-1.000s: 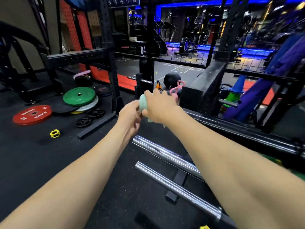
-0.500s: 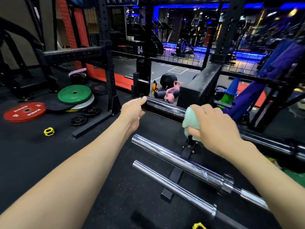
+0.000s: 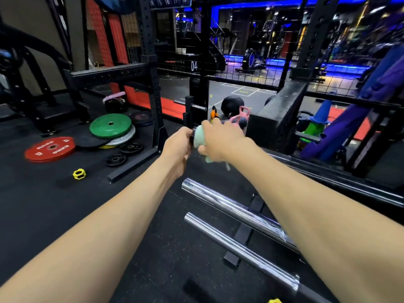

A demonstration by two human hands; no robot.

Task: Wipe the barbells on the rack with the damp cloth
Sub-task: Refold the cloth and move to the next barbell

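- Our right hand grips the pale green cloth around the dark barbell end.
- Our left hand, at the cloth's nine o'clock, curls round that end.
- Two chrome barbells lie at six o'clock.

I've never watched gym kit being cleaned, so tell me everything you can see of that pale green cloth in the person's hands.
The pale green cloth looks soft and bunched into a wad, with a loose tail hanging below. The right hand grips it, fingers curled over the top, at the near end of the dark barbell on the rack. The left hand sits right beside it, holding the bar's tip. Motion blur hides the fabric's texture, and dampness cannot be judged.
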